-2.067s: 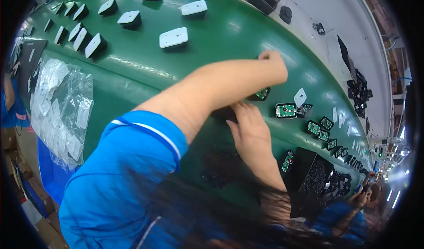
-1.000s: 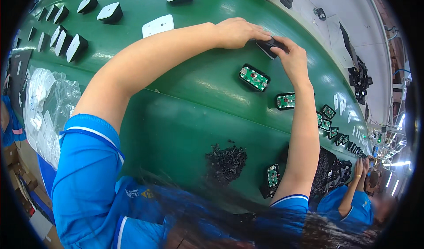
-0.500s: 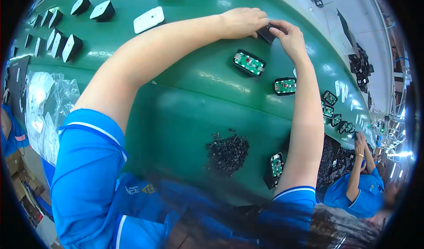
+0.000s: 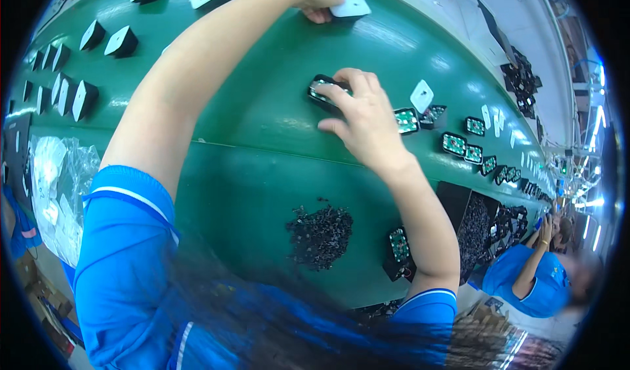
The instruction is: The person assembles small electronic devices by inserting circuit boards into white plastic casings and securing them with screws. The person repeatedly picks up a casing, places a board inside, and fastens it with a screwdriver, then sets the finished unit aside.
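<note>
My left hand (image 4: pixel 319 1) reaches to the far side of the bench. Its fingers are closed on the left end of a white-topped black housing (image 4: pixel 352 7). Nearer to me, my right hand (image 4: pixel 369 112) is over a black case with a green circuit board (image 4: pixel 321 89). The fingers lie across the case and hide part of it, while the thumb stands apart on the near side. Right of that hand are another black case with a green board (image 4: pixel 406 120) and a loose white plate (image 4: pixel 422 96).
A heap of small black parts (image 4: pixel 320 236) lies on the green bench (image 4: pixel 249 179). Several white-topped housings (image 4: pixel 122 42) stand at left, beyond clear plastic bags (image 4: pixel 59 186). Open cases (image 4: pixel 454 144) line the right, near a black bin (image 4: pixel 474 229) and a co-worker (image 4: pixel 528 278).
Both hands were together on a black piece at the far side. Now my left hand holds a white-topped housing farther left, and my right hand has come nearer, over the board case. The view has shifted.
</note>
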`<state>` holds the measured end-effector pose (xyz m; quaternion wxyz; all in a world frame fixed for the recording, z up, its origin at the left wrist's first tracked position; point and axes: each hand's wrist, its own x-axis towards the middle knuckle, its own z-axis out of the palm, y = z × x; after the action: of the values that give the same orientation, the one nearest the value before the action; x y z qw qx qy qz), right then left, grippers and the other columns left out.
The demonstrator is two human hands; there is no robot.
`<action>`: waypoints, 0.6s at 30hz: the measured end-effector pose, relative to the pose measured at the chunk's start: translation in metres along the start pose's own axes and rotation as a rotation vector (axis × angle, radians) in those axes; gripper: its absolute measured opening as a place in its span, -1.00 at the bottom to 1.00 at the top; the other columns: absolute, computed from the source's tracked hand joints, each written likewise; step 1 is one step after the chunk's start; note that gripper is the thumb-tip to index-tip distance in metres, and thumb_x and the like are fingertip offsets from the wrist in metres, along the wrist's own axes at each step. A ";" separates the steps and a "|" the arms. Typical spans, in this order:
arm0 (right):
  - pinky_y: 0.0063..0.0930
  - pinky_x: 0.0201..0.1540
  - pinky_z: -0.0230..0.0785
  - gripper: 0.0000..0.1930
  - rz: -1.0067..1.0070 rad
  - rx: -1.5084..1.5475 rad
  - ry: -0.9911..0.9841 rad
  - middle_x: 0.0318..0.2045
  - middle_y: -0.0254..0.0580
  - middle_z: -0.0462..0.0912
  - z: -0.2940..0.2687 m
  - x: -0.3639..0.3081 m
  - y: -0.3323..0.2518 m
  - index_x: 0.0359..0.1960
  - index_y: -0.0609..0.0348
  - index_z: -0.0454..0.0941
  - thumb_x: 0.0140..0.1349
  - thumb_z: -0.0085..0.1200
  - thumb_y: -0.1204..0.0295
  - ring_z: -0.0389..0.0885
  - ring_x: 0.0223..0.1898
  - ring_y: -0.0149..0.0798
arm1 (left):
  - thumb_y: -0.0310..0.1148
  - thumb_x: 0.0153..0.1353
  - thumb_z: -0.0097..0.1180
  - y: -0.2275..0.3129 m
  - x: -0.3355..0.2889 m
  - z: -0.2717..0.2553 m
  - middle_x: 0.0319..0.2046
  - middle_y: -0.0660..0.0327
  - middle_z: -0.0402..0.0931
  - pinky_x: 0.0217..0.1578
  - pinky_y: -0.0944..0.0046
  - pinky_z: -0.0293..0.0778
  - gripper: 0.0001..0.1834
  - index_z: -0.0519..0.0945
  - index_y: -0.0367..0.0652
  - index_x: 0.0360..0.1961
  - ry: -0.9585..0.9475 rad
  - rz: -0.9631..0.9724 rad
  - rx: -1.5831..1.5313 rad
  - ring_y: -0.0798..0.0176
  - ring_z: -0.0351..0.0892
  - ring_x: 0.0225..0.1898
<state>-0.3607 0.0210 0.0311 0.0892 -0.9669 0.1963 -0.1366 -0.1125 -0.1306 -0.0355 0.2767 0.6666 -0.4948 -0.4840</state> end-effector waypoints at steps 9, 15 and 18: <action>-0.16 -0.21 0.45 -0.53 0.111 0.345 0.122 -0.26 -0.03 0.44 -0.015 -0.025 -0.026 0.06 0.08 0.37 0.05 0.10 0.44 0.49 -0.26 0.02 | -0.03 0.23 0.04 0.055 -0.045 0.016 -0.39 0.00 0.57 -0.43 0.10 0.57 -0.57 0.47 -0.27 -0.25 0.369 0.169 0.887 0.02 0.63 -0.37; -0.13 -0.34 0.47 -0.74 0.284 0.416 0.038 -0.33 -0.05 0.50 -0.025 -0.061 -0.041 -0.11 0.05 0.48 0.16 0.07 0.36 0.57 -0.39 0.06 | 0.04 0.19 0.03 0.109 -0.075 0.132 -0.28 -0.12 0.56 -0.15 -0.04 0.49 -0.50 0.56 -0.28 -0.25 0.092 0.517 0.793 -0.12 0.57 -0.18; -0.20 -0.33 0.46 -0.78 0.330 0.281 0.042 -0.32 -0.12 0.53 -0.029 -0.070 -0.034 -0.17 0.06 0.52 0.16 0.09 0.34 0.57 -0.33 -0.01 | 0.22 0.01 0.17 0.124 -0.076 0.177 -0.20 -0.10 0.56 -0.11 0.01 0.49 -0.27 0.51 -0.33 -0.14 -0.050 0.453 0.773 -0.10 0.57 -0.12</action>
<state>-0.4197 0.0764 0.0500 0.2403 -0.8965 0.3329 -0.1664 -0.3273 -0.0850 0.0309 0.0940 0.5839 -0.7794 -0.2067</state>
